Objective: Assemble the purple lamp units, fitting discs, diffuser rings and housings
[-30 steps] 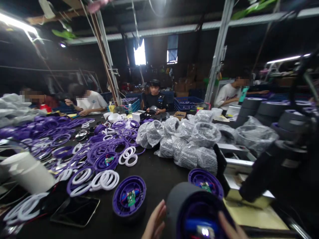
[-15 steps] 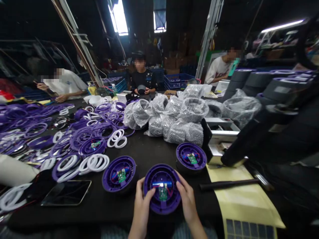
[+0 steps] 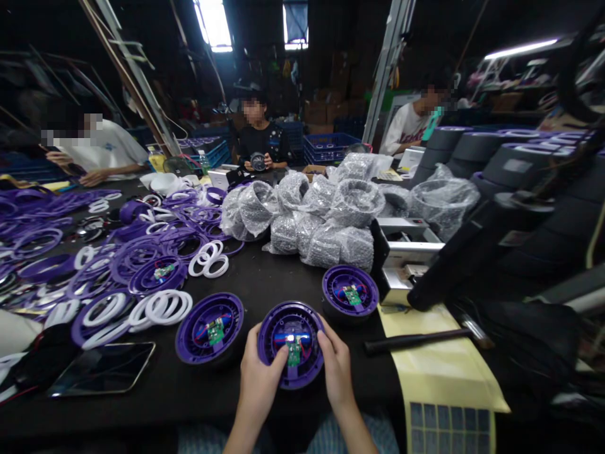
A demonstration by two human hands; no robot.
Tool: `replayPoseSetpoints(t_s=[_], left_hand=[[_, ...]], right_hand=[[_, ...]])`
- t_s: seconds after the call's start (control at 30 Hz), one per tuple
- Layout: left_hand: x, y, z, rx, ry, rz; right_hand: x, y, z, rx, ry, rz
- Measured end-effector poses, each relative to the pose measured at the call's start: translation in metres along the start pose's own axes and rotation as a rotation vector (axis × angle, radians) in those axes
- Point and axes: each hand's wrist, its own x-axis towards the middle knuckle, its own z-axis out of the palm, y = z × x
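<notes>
Between my two hands is a round purple housing (image 3: 307, 372), its open side facing up. Inside it sit a blue cylindrical battery (image 3: 299, 339), a small green circuit board and red wires. My left hand (image 3: 259, 366) grips the left rim, its thumb reaching in near the battery and board. Around the right rim my right hand (image 3: 334, 359) is closed, thumb on the edge. A similar purple housing with a board (image 3: 184, 340) rests just left of my hands. Another such housing (image 3: 331, 299) lies behind on the right.
White rings (image 3: 167, 307) and purple rings (image 3: 137, 258) pile up at left, near a phone (image 3: 104, 369). Bubble-wrapped parts (image 3: 326, 221) stand mid-table. To the right lie a hammer (image 3: 420, 340) on yellow paper (image 3: 449, 366) and a metal device (image 3: 397, 274). Several people sit beyond.
The view has shifted slightly, so the table's things appear further left and a little higher. Both hands still hold the housing, and my left thumb sits deeper over its inside.
</notes>
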Motion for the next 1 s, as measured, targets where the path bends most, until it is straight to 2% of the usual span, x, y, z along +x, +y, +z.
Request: replayPoseSetpoints(t_s=[0.1, 0.17, 0.23, 0.3, 0.37, 0.43, 0.5, 0.6, 0.7, 0.8, 0.87, 0.93, 1.0], left_hand=[[-0.011, 0.001, -0.001, 0.05, 0.074, 0.149], [-0.024, -0.001, 0.002, 0.105, 0.038, 0.295], [-0.034, -0.006, 0.006, 0.186, -0.039, 0.402], [-0.037, -0.012, 0.011, 0.258, -0.055, 0.45], [-0.03, -0.016, 0.017, 0.292, -0.017, 0.477], [-0.014, -0.016, 0.022, 0.323, 0.003, 0.513], [0.008, -0.013, 0.026, 0.385, 0.027, 0.553], [0.038, -0.005, 0.034, 0.475, 0.069, 0.597], [0.045, 0.002, 0.038, 0.425, 0.094, 0.604], [0.023, 0.003, 0.037, 0.238, 0.08, 0.569], [0.003, -0.001, 0.035, 0.092, -0.002, 0.443], [-0.013, -0.004, 0.032, -0.018, -0.099, 0.266], [-0.02, -0.005, 0.03, -0.053, -0.164, 0.148]], right_hand=[[-0.001, -0.004, 0.003, -0.122, 0.017, 0.045], [-0.003, -0.01, 0.002, -0.287, 0.019, -0.001], [-0.005, -0.018, -0.003, -0.472, 0.05, -0.146], [-0.002, -0.026, -0.014, -0.598, 0.155, -0.341], [0.006, -0.032, -0.029, -0.674, 0.318, -0.492], [0.018, -0.036, -0.046, -0.776, 0.405, -0.547], [0.03, -0.037, -0.06, -0.877, 0.339, -0.545], [0.037, -0.037, -0.068, -0.936, 0.146, -0.561], [0.025, -0.035, -0.059, -0.945, 0.067, -0.595], [-0.009, -0.028, -0.04, -0.921, 0.018, -0.584], [-0.037, -0.023, -0.031, -0.828, 0.01, -0.579], [-0.06, -0.021, -0.026, -0.674, 0.088, -0.572], [-0.07, -0.023, -0.028, -0.493, 0.261, -0.479]])
